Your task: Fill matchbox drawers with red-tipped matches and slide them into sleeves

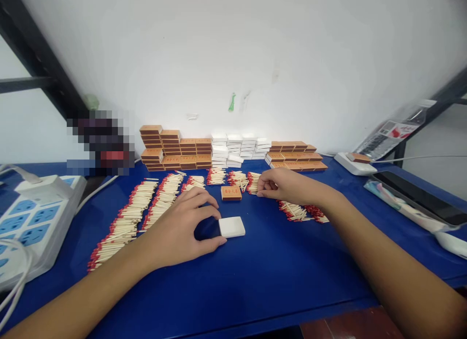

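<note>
My left hand (pixel 189 220) grips a small white matchbox tray (pixel 232 227) by its left end, with the thumb and a finger at its corners. The tray rests on the blue table. Just beyond it lies an orange matchbox sleeve or closed box (pixel 231 193). My right hand (pixel 279 184) has its fingertips pinched at the right side of a small pile of red-tipped matches (pixel 252 182); what is between them is hidden. Another match pile (pixel 237 179) lies beside that one. Below my right wrist are more matches (pixel 294 210), partly covered by the arm.
Long rows of matches (pixel 127 215) spread at the left. Along the wall stand stacked orange matchboxes (pixel 188 147), white trays (pixel 241 143) and more orange boxes (pixel 297 159). A power strip (pixel 36 222) lies left; a phone (pixel 419 193) and a plastic bottle (pixel 396 130) are right.
</note>
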A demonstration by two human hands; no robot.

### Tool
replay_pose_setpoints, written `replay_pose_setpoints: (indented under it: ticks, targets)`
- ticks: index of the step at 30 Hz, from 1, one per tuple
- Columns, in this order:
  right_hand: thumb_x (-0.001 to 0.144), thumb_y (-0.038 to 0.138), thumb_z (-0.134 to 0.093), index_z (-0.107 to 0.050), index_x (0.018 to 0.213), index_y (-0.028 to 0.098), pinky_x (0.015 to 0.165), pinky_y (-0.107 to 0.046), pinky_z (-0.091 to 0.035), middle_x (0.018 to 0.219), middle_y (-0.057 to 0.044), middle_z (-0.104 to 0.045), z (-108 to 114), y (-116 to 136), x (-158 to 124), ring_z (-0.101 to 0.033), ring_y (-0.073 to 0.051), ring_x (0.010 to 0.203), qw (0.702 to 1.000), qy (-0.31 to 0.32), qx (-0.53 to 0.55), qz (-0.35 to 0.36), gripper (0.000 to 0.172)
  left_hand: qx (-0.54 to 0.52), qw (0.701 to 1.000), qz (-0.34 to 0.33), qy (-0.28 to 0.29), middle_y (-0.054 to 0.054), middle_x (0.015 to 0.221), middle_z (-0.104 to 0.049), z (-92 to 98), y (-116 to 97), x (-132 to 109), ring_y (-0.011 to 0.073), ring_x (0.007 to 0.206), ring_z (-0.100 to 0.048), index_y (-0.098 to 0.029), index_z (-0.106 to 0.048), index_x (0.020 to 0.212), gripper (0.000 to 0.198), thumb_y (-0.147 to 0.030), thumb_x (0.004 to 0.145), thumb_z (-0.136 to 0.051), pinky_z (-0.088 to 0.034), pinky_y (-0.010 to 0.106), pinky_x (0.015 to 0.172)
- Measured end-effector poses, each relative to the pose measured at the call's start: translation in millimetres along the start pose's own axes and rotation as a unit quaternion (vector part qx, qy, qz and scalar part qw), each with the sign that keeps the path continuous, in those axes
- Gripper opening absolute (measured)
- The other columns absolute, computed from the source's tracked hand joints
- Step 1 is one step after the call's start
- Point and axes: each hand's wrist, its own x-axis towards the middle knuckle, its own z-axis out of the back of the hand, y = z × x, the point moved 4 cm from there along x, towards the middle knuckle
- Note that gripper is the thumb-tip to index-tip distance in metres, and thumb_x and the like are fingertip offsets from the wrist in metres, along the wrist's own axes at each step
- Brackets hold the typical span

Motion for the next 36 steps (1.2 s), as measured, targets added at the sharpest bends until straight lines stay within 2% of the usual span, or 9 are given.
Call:
replay_pose_setpoints:
  ticks: [5, 12, 16, 20, 23, 26, 29, 32, 36]
  targets:
    - [0.094, 0.051, -0.069, -0.074, 0.090, 0.022, 0.063, -0.033, -0.037, 0.077, -0.004, -0.068, 0, -2, 2, -0.055, -0.019, 0.068, 1.000, -0.014, -0.005, 0.008, 0.030, 0.002, 1.000, -0.005, -0.007, 0.006, 0.122, -0.073, 1.3, 1, 0, 0.0291, 0.122, -0.062, -0.024, -0.076, 0.106, 0.023, -0.042, 0.093, -0.083, -0.050, 0.051, 0.111]
    - [0.097, 0.042, -0.063, -0.071, 0.086, 0.021, 0.062, -0.033, -0.036, 0.077, -0.004, -0.066, -4, -2, 4, -0.053, -0.019, 0.067, 0.999, -0.012, -0.024, 0.024, 0.025, 0.008, 0.999, -0.015, -0.029, 0.007, 0.118, -0.074, 2.3, 3, 1, 0.0284, 0.118, -0.063, -0.023, -0.076, 0.106, 0.022, -0.041, 0.094, -0.082, -0.051, 0.052, 0.111]
    - [0.101, 0.045, -0.061, -0.069, 0.089, 0.021, 0.063, -0.033, -0.036, 0.079, -0.004, -0.065, -2, 18, -3, -0.051, -0.018, 0.068, 0.997, -0.046, 0.001, 0.063, 0.028, 0.024, 0.998, -0.016, -0.063, 0.006, 0.113, -0.076, 4.2, 3, 2, 0.0276, 0.114, -0.064, -0.021, -0.074, 0.105, 0.019, -0.036, 0.095, -0.081, -0.052, 0.051, 0.109]
    - [0.104, 0.040, -0.064, -0.071, 0.092, 0.022, 0.067, -0.031, -0.038, 0.082, -0.002, -0.065, -8, 50, -14, -0.054, -0.018, 0.073, 0.988, -0.070, 0.030, 0.137, 0.022, 0.047, 0.995, -0.022, -0.089, 0.006, 0.108, -0.077, 5.3, 2, 3, 0.0282, 0.112, -0.064, -0.020, -0.073, 0.105, 0.019, -0.034, 0.094, -0.080, -0.052, 0.050, 0.108]
    - [0.107, 0.036, -0.064, -0.072, 0.094, 0.022, 0.071, -0.031, -0.041, 0.089, -0.003, -0.069, -18, 69, -19, -0.059, -0.018, 0.079, 0.983, -0.068, 0.029, 0.171, 0.021, 0.045, 0.995, -0.024, -0.091, 0.006, 0.106, -0.077, 5.2, 0, 4, 0.0278, 0.110, -0.064, -0.020, -0.072, 0.104, 0.019, -0.031, 0.092, -0.082, -0.053, 0.049, 0.106]
    - [0.107, 0.027, -0.066, -0.071, 0.095, 0.021, 0.073, -0.031, -0.042, 0.096, -0.004, -0.072, -28, 79, -22, -0.063, -0.018, 0.083, 0.983, -0.051, 0.014, 0.176, 0.014, 0.044, 0.995, -0.025, -0.092, 0.006, 0.105, -0.077, 5.4, -1, 4, 0.0275, 0.109, -0.064, -0.020, -0.072, 0.104, 0.019, -0.031, 0.092, -0.082, -0.054, 0.049, 0.104]
    - [0.106, 0.020, -0.066, -0.071, 0.097, 0.020, 0.074, -0.031, -0.044, 0.100, -0.005, -0.073, -35, 83, -23, -0.065, -0.019, 0.086, 0.983, -0.037, -0.003, 0.178, 0.011, 0.047, 0.994, -0.035, -0.094, 0.006, 0.104, -0.077, 5.8, -2, 4, 0.0274, 0.109, -0.064, -0.019, -0.072, 0.104, 0.016, -0.030, 0.094, -0.079, -0.054, 0.049, 0.103]
    - [0.107, 0.023, -0.064, -0.071, 0.097, 0.020, 0.076, -0.032, -0.045, 0.101, -0.006, -0.074, -37, 84, -23, -0.066, -0.019, 0.087, 0.983, -0.022, 0.004, 0.181, 0.013, 0.049, 0.994, -0.043, -0.092, 0.007, 0.105, -0.076, 5.9, -3, 5, 0.0275, 0.110, -0.064, -0.018, -0.073, 0.105, 0.015, -0.029, 0.095, -0.077, -0.054, 0.049, 0.103]
    - [0.107, 0.029, -0.064, -0.075, 0.099, 0.022, 0.075, -0.031, -0.045, 0.099, -0.004, -0.076, -25, 72, -21, -0.066, -0.019, 0.086, 0.983, -0.040, 0.029, 0.177, 0.015, 0.052, 0.993, -0.045, -0.092, 0.007, 0.105, -0.076, 6.6, -3, 4, 0.0275, 0.110, -0.065, -0.019, -0.073, 0.106, 0.016, -0.031, 0.095, -0.078, -0.054, 0.050, 0.106]
